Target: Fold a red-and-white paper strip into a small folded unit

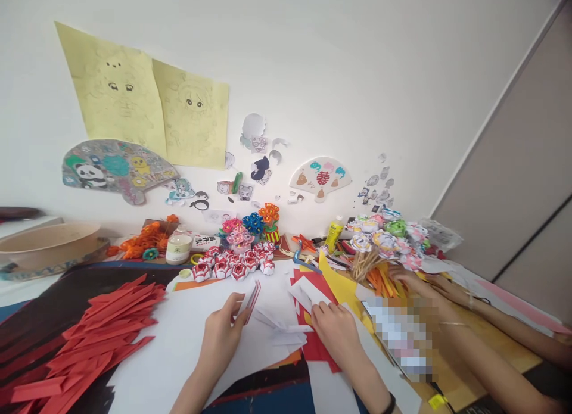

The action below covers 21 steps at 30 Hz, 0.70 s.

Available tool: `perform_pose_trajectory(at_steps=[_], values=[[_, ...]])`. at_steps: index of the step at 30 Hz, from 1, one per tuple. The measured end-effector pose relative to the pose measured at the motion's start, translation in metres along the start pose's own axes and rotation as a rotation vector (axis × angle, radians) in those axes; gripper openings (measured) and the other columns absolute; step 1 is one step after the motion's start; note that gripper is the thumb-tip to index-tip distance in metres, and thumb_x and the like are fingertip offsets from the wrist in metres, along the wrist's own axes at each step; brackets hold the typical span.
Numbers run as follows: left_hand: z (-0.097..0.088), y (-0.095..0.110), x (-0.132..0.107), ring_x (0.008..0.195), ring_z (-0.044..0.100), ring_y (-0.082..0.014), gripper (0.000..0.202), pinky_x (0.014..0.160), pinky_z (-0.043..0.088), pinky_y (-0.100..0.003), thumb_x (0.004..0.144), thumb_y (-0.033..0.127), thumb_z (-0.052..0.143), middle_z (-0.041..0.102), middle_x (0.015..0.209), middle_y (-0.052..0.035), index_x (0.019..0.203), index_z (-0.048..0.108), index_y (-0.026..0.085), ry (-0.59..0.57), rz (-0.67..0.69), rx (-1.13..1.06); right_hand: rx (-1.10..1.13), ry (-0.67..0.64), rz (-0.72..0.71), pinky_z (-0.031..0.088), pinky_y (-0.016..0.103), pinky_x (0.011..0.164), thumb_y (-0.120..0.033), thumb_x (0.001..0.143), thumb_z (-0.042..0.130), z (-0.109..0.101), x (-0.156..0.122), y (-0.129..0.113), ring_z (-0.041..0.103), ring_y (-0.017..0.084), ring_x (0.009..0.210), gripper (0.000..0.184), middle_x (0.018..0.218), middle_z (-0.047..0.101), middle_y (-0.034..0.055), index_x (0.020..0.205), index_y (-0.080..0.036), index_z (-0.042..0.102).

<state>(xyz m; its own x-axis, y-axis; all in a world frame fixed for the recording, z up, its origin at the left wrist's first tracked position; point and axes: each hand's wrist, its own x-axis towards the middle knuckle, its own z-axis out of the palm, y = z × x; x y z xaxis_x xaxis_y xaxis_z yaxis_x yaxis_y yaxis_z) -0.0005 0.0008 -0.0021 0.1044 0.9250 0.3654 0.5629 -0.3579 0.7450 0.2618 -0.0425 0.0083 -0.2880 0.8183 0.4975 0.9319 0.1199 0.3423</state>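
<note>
My left hand (222, 336) pinches a thin folded bundle of red and white paper strips (252, 301), held upright over a large white sheet (187, 336). My right hand (336, 330) rests palm down, fingers curled, on white folded paper pieces (286, 327) and red paper (319, 348); whether it grips anything is unclear. Both hands are close together at the table's middle.
A pile of red paper strips (89, 342) lies at the left. Red-white paper flowers (232, 265), a jar (179, 248), a glue bottle (333, 235) and flower sticks (379, 247) stand behind. Another person's hands (424, 283) work at the right. A wooden bowl (44, 244) sits far left.
</note>
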Motion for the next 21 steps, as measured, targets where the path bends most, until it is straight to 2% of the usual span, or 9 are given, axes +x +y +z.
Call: perform_pose_trajectory(at_steps=[2, 6, 9, 13, 15, 17, 19, 21], values=[[0.0, 0.0, 0.0, 0.06, 0.061, -0.0176, 0.018, 0.063, 0.044, -0.025, 0.085, 0.036, 0.047, 0.07, 0.072, 0.0018, 0.097, 0.051, 0.025, 0.005, -0.002, -0.004, 0.033, -0.185, 0.042, 0.034, 0.028, 0.056, -0.013, 0.086, 0.054, 0.0, 0.007, -0.008, 0.063, 0.018, 0.06, 0.019, 0.066, 0.067, 0.0066, 0.073, -0.016, 0.067], [-0.001, 0.002, -0.002, 0.062, 0.064, -0.0176, 0.018, 0.061, 0.045, -0.024, 0.084, 0.036, 0.047, 0.071, 0.075, 0.0006, 0.098, 0.052, 0.024, -0.005, -0.012, -0.054, 0.095, -0.364, 0.066, 0.032, 0.027, 0.054, -0.014, 0.085, 0.054, -0.008, 0.019, -0.012, 0.066, 0.021, 0.068, 0.016, 0.076, 0.07, 0.0076, 0.081, -0.018, 0.068], [0.0, 0.005, -0.005, 0.064, 0.065, -0.018, 0.018, 0.061, 0.046, -0.024, 0.085, 0.036, 0.048, 0.071, 0.073, 0.0005, 0.098, 0.053, 0.024, -0.011, 0.0, -0.094, 0.149, -0.361, 0.096, 0.03, 0.027, 0.053, -0.016, 0.088, 0.05, -0.016, 0.02, -0.004, 0.067, 0.02, 0.068, 0.021, 0.076, 0.071, 0.0067, 0.079, -0.019, 0.068], [0.002, 0.008, -0.007, 0.063, 0.066, -0.018, 0.018, 0.061, 0.045, -0.024, 0.085, 0.036, 0.049, 0.07, 0.069, 0.0014, 0.098, 0.054, 0.024, -0.036, 0.008, -0.156, 0.29, -0.264, 0.197, 0.031, 0.026, 0.053, -0.018, 0.088, 0.047, -0.029, 0.02, 0.002, 0.065, 0.018, 0.067, 0.023, 0.073, 0.069, 0.0048, 0.074, -0.019, 0.066], [0.003, 0.008, -0.006, 0.06, 0.064, -0.0173, 0.017, 0.061, 0.045, -0.024, 0.084, 0.036, 0.051, 0.068, 0.066, 0.002, 0.096, 0.053, 0.023, -0.032, 0.005, -0.208, 0.506, -0.171, 0.241, 0.035, 0.025, 0.057, -0.02, 0.089, 0.046, -0.033, 0.025, -0.004, 0.063, 0.017, 0.068, 0.022, 0.077, 0.069, 0.0031, 0.079, -0.02, 0.066], [0.005, 0.006, -0.005, 0.058, 0.062, -0.0164, 0.019, 0.06, 0.044, -0.024, 0.084, 0.037, 0.053, 0.067, 0.064, 0.002, 0.095, 0.051, 0.022, -0.039, 0.003, -0.304, 0.815, -0.102, 0.297, 0.041, 0.025, 0.06, -0.026, 0.09, 0.045, -0.034, 0.036, -0.016, 0.061, 0.015, 0.065, 0.022, 0.079, 0.068, 0.0024, 0.089, -0.021, 0.066], [0.005, 0.006, -0.004, 0.057, 0.06, -0.0157, 0.022, 0.058, 0.044, -0.024, 0.083, 0.039, 0.056, 0.067, 0.064, 0.001, 0.093, 0.05, 0.02, -0.06, -0.01, -0.431, 1.15, -0.091, 0.324, 0.045, 0.025, 0.059, -0.034, 0.09, 0.047, -0.031, 0.051, -0.035, 0.061, 0.016, 0.065, 0.025, 0.081, 0.067, 0.0042, 0.098, -0.019, 0.065], [0.005, 0.006, -0.003, 0.056, 0.059, -0.0151, 0.025, 0.056, 0.044, -0.023, 0.083, 0.04, 0.057, 0.067, 0.065, -0.0003, 0.093, 0.05, 0.019, -0.073, -0.023, -0.537, 1.463, -0.15, 0.292, 0.045, 0.024, 0.053, -0.041, 0.09, 0.046, -0.024, 0.065, -0.056, 0.062, 0.016, 0.065, 0.034, 0.084, 0.066, 0.0053, 0.11, -0.018, 0.061]])
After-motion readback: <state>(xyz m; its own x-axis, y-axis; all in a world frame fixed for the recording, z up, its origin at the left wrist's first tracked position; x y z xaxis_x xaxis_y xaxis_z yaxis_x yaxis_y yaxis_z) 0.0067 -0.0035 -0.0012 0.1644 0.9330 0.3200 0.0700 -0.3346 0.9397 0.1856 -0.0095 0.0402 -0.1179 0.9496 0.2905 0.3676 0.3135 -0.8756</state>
